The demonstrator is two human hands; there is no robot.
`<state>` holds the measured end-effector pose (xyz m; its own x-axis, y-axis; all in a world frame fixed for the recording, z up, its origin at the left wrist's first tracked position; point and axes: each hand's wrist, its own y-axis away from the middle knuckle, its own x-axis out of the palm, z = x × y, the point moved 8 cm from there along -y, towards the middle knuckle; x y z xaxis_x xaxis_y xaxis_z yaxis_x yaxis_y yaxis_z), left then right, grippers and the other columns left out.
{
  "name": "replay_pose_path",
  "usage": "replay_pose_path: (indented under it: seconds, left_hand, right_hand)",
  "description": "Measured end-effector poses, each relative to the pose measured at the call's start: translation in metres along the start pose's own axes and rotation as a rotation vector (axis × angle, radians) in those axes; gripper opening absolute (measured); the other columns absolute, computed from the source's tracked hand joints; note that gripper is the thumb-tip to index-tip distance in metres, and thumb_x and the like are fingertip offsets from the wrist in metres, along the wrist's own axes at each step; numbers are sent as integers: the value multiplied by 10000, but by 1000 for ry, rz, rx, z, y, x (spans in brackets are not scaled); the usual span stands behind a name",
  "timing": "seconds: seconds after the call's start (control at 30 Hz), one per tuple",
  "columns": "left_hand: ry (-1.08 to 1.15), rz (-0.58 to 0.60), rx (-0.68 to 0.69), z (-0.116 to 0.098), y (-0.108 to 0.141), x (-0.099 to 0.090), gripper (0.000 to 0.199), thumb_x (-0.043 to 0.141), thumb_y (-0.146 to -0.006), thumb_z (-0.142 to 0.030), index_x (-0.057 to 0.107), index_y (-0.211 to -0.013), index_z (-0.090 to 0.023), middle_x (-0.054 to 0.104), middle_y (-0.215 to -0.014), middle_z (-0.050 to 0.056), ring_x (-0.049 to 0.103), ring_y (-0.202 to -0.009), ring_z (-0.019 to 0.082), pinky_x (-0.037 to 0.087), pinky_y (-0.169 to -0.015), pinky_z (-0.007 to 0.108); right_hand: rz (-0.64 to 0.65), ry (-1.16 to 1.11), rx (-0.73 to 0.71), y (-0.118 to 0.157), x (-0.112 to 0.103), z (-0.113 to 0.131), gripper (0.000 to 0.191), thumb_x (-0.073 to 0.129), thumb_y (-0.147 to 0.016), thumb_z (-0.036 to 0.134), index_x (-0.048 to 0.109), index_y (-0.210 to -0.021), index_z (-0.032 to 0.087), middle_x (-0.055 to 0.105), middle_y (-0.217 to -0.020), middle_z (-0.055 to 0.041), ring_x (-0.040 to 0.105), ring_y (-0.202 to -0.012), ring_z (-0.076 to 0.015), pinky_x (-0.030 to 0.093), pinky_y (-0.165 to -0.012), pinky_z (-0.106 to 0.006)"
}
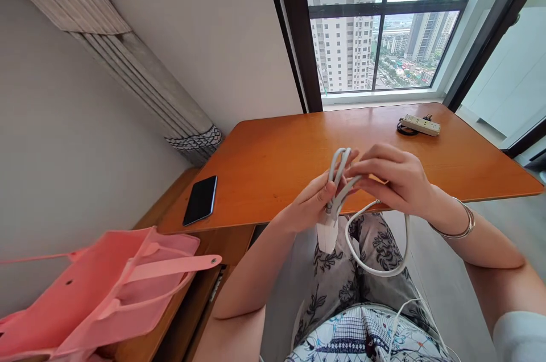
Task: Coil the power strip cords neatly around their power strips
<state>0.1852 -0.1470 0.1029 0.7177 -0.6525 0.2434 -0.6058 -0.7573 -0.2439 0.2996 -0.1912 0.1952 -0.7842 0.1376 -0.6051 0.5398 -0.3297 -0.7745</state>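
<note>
Cable [342,196] lies in loops between our two hands, at the near edge of the table [277,163]. Our left hand [311,201] grips the folded bundle; our right hand [394,177] pinches a strand close beside it. One loop hangs below the table's edge. We see a phone [200,200] on the table's left end.

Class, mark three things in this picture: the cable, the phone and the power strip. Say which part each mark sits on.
Cable [383,273]: head view, bottom of the hanging loop.
Phone [200,200]: head view, middle of its dark face.
Power strip [421,125]: head view, middle of its pale body.
</note>
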Motion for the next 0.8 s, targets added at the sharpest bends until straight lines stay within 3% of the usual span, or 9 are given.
replay_pose_path:
  seconds: [0.07, 0.13, 0.27, 0.4, 0.47, 0.53, 0.7, 0.8]
  left_hand:
    - [106, 151, -61, 7, 2, 16, 449, 661, -837, -600, 632, -758, -159, 723, -1081, 97, 667, -1149, 331, 460, -1069, 524]
    - [220, 230, -97, 9, 3, 26, 464, 645, -842, -609, 628, -751, -155, 697, -1202, 91, 658, -1173, 346, 469, -1061, 545]
    - [341, 223, -146, 13, 0, 27, 458, 652, -836, -595, 643, -747, -146, 621, -1369, 86, 673, -1150, 369, 569, -936, 515]
    - [350, 211, -176, 16, 0, 25, 506, 676, -769, -663, 675, -855, -165, 620, -1374, 124, 709, -1070, 384, 632, -735, 403]
    - [332, 203, -148, 16, 1, 22, 505, 717, -731, -641, 668, -917, -174, 645, -1335, 147, 747, -957, 361, 629, -671, 367]
    - [325, 206, -112, 16, 1, 18, 463, 753, -714, -567, 643, -920, -167, 693, -1248, 165, 768, -790, 313, 613, -594, 327]
    - [386, 193, -115, 18, -4, 12, 397, 739, -705, -504, 539, -782, -170, 756, -919, 98, 692, -491, 211, 505, -402, 252]
    - [437, 132, -114, 16, -8, 10, 430, 734, -709, -485, 425, -705, -186, 713, -813, 41, 486, -293, 80, 355, -300, 206]
  right_hand:
    - [-82, -13, 84, -5, -4, -19, 218, 523, -992, 311, 710, -1006, 200, 626, -900, -58, 607, -806, -149, 503, -713, -280]
    - [-93, -47, 173, -5, -1, -36, 204, 554, -976, 321, 712, -956, 192, 628, -869, -44, 597, -787, -143, 495, -709, -281]
    - [-13, -197, 360, 2, 13, -62, 243, 554, -968, 352, 709, -908, 176, 648, -832, -33, 580, -766, -134, 469, -709, -277]
    - [36, -473, 595, 19, 31, -83, 425, 535, -945, 528, 636, -764, 157, 551, -687, 6, 484, -652, -108, 404, -602, -244]
    - [45, -626, 694, 31, 41, -90, 532, 495, -923, 646, 604, -739, 158, 476, -624, 25, 401, -582, -94, 349, -530, -234]
    - [69, -764, 734, 42, 52, -92, 605, 446, -904, 725, 621, -809, 155, 498, -630, 20, 368, -550, -90, 321, -494, -234]
    - [57, -932, 697, 56, 62, -89, 593, 499, -884, 729, 649, -936, 158, 611, -796, -33, 547, -722, -132, 464, -653, -253]
    - [45, -981, 701, 60, 68, -85, 582, 539, -861, 730, 621, -1016, 174, 608, -838, -31, 610, -774, -156, 517, -696, -282]
